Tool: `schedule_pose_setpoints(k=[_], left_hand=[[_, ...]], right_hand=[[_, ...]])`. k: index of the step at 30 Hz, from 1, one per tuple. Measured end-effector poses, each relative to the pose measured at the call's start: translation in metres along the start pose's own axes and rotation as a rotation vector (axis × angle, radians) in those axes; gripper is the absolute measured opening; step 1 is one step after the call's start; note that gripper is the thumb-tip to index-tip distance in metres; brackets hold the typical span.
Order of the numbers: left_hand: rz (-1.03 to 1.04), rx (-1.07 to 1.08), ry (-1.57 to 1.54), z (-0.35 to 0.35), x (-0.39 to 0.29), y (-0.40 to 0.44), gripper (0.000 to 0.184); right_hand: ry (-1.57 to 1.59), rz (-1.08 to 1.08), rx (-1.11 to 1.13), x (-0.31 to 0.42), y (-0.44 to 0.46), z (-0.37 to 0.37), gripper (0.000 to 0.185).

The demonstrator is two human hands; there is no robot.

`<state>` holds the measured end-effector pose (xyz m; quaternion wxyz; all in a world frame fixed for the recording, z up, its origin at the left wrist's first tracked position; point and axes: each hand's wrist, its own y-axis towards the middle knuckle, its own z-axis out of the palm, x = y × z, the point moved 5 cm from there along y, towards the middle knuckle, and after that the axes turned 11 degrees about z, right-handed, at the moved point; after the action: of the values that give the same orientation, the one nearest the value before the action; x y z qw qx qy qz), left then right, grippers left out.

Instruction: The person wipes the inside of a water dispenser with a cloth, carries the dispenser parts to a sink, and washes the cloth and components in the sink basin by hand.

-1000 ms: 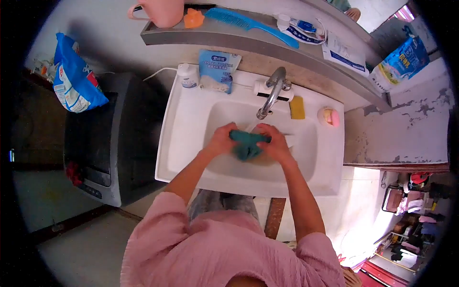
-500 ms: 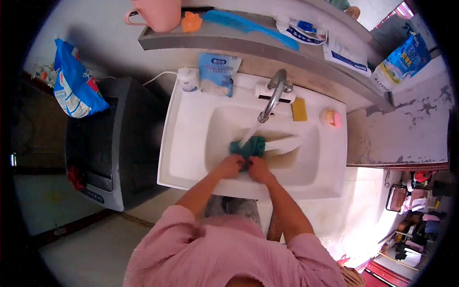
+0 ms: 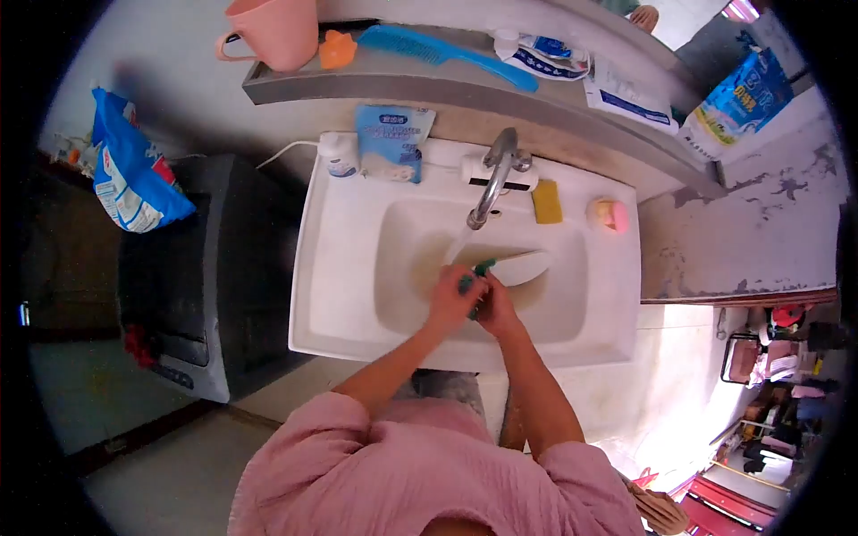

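Observation:
A dark green cloth [image 3: 483, 267] is bunched up between my two hands over the white sink [image 3: 304, 295]. My left hand [image 3: 454, 297] closes around it from the left. Opposite it, my right hand [image 3: 497, 311] grips the cloth from the right, close against the left. Most of the fabric is hidden by my fingers. Water runs from the curved metal faucet [image 3: 494, 188] down at my left hand. A white, flat, board-like piece [image 3: 525, 268] lies in the basin just right of the cloth, in cloudy water.
On the sink's back rim stand a white bottle [image 3: 340, 155], a blue-and-white pouch [image 3: 391, 147], a yellow sponge [image 3: 547, 202] and a pink round item [image 3: 611, 215]. A shelf [image 3: 357, 87] above holds a pink mug [image 3: 284, 36] and blue comb [image 3: 442, 54]. A grey machine [image 3: 250, 277] stands left.
The cloth was spread wider under the stream; now it is gathered small inside my hands. My left hand has moved up and right, nearer the falling water. The view has shifted slightly.

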<state>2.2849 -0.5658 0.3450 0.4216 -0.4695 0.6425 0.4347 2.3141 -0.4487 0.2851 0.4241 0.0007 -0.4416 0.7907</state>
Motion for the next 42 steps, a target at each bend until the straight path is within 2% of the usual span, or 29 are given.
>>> schedule_pose_setpoints(k=[3,6,7,10,13,14,16,19,20,23,25,26,28,29,30,32,35,38,39,42], left_hand=[[0.418,0.189,0.308,0.022,-0.052,-0.020,0.016],[0.507,0.225,0.257,0.028,-0.027,-0.020,0.017],[0.387,0.220,0.301,0.025,-0.017,-0.012,0.018],[0.075,0.239,0.436,0.011,0.007,0.017,0.023],[-0.206,0.310,0.621,0.000,0.030,0.022,0.028],[-0.333,0.322,0.697,0.002,0.059,0.017,0.028],[-0.069,0.079,0.650,0.013,0.122,-0.003,0.019],[-0.089,0.130,0.280,0.019,0.066,-0.009,0.018],[-0.024,0.126,0.176,0.030,0.062,-0.012,0.020],[0.112,0.103,-0.075,0.069,0.048,-0.020,0.024],[0.139,0.075,-0.165,0.099,0.026,-0.015,0.025],[0.128,0.085,-0.151,0.116,0.015,-0.012,0.027],[0.108,0.103,-0.120,0.145,-0.020,-0.005,0.033],[-0.081,0.166,-0.126,0.164,-0.028,-0.002,0.036],[-0.025,0.189,-0.093,0.184,-0.036,0.002,0.037],[0.093,0.230,-0.024,0.219,-0.048,0.012,0.041],[0.401,0.267,0.274,0.272,-0.054,0.017,0.052],[0.463,0.401,0.500,0.298,-0.056,0.005,0.056],[0.489,0.448,0.547,0.299,-0.062,0.002,0.054],[0.580,0.612,0.646,0.296,-0.087,-0.013,0.048]], right_hand=[[0.130,-0.040,0.109,-0.008,0.011,0.003,0.040],[0.233,-0.056,0.157,-0.011,0.002,0.018,0.039],[0.264,-0.062,0.169,-0.011,0.000,0.019,0.038],[-0.090,-0.070,-0.094,-0.013,0.020,-0.004,0.033],[-0.313,-0.020,-0.182,0.010,-0.009,0.007,0.030],[-0.445,-0.125,-0.151,0.018,-0.016,0.004,0.030],[-0.719,-0.343,-0.110,0.038,-0.034,-0.005,0.032],[-1.088,-0.474,-0.277,0.062,-0.067,-0.028,0.037],[-1.212,-0.509,-0.325,0.069,-0.075,-0.035,0.041],[-1.264,-0.516,-0.328,0.101,-0.097,-0.076,0.049],[-1.343,-0.784,-0.251,0.134,-0.130,-0.076,0.048],[-1.379,-0.920,-0.210,0.150,-0.144,-0.077,0.048],[-1.463,-0.996,-0.368,0.181,-0.153,-0.100,0.040],[-1.505,-1.034,-0.445,0.197,-0.156,-0.110,0.036],[-1.621,-1.067,-0.460,0.212,-0.167,-0.106,0.037],[-1.841,-0.992,-0.546,0.230,-0.167,-0.128,0.040],[-1.902,-1.035,-0.587,0.242,-0.158,-0.169,0.043],[-2.030,-0.846,-0.799,0.228,-0.160,-0.208,0.045],[-2.024,-0.893,-0.793,0.221,-0.169,-0.216,0.039],[-2.055,-0.853,-0.844,0.190,-0.196,-0.234,0.036]])
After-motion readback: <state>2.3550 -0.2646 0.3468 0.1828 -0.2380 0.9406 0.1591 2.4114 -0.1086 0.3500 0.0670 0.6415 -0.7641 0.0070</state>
